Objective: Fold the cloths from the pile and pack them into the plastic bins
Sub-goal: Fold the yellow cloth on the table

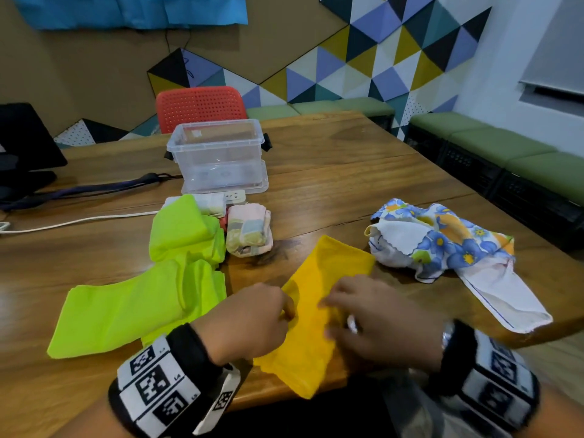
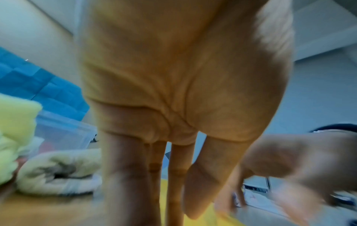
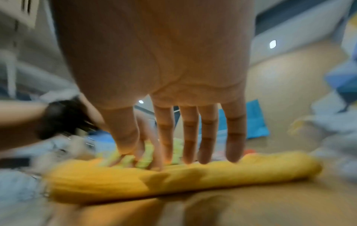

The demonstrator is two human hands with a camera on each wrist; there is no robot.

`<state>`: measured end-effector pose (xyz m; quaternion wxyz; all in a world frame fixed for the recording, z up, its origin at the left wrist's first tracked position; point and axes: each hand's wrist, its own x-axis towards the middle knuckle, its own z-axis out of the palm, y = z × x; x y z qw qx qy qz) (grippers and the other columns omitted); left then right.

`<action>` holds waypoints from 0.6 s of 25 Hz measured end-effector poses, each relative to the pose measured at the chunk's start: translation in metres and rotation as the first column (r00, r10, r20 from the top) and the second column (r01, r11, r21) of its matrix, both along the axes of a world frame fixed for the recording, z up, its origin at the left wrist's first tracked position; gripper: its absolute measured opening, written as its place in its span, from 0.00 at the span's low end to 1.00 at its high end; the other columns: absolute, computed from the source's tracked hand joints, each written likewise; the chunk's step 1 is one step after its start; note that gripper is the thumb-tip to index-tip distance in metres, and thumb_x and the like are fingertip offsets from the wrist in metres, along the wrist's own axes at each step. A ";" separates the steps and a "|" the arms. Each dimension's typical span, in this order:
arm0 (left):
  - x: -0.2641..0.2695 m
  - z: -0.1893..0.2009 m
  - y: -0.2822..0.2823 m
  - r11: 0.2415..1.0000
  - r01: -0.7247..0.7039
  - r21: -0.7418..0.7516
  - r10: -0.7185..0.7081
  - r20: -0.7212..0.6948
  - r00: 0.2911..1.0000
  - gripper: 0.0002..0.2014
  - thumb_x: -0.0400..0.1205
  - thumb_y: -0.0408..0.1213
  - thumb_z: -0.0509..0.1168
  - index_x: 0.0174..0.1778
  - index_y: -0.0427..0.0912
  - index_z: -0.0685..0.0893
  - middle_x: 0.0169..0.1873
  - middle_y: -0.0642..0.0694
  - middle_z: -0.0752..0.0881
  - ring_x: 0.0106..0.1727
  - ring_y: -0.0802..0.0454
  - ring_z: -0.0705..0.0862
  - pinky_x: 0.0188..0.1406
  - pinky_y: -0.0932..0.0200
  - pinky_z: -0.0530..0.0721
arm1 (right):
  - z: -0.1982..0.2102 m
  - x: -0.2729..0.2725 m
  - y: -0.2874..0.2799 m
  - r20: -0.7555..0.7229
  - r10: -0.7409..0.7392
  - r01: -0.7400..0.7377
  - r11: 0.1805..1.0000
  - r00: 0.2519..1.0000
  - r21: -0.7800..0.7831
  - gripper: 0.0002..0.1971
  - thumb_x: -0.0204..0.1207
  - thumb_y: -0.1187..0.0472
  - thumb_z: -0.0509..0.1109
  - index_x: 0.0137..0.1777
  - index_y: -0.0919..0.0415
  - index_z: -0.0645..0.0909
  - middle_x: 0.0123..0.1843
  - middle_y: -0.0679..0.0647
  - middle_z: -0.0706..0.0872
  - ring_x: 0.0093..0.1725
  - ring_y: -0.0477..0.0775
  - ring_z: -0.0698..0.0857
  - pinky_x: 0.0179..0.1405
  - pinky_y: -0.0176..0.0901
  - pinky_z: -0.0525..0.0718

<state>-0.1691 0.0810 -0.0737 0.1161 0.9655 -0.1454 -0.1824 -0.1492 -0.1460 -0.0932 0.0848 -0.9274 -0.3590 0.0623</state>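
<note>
Both hands, the left hand (image 1: 252,324) and right hand (image 1: 376,324), are pressing straight, spread fingers on the half-folded yellow cloth (image 1: 319,298), while the floral pile (image 1: 442,245) is waiting and the clear bin (image 1: 218,153) is sitting apparently unfilled.

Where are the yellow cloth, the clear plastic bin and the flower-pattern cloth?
yellow cloth (image 1: 328,273): head view, flat upper part.
clear plastic bin (image 1: 218,159): head view, front wall.
flower-pattern cloth (image 1: 455,241): head view, blue flowers.

Wooden worktop (image 1: 331,172), clear plastic bin (image 1: 218,153), yellow cloth (image 1: 322,279) at near edge, lime cloths (image 1: 132,298), rolled patterned cloth (image 1: 249,230), floral cloth pile (image 1: 442,245), white cable (image 1: 79,221).
</note>
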 end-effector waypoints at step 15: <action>-0.002 -0.016 0.017 0.983 0.036 -0.180 -0.043 -0.036 0.998 0.18 0.90 0.49 0.53 0.61 0.56 0.89 0.59 0.56 0.80 0.65 0.59 0.74 0.67 0.62 0.69 | -0.033 -0.044 0.002 0.245 0.047 -0.109 0.963 0.968 0.246 0.09 0.73 0.50 0.67 0.52 0.47 0.83 0.48 0.43 0.86 0.49 0.48 0.85 0.51 0.49 0.84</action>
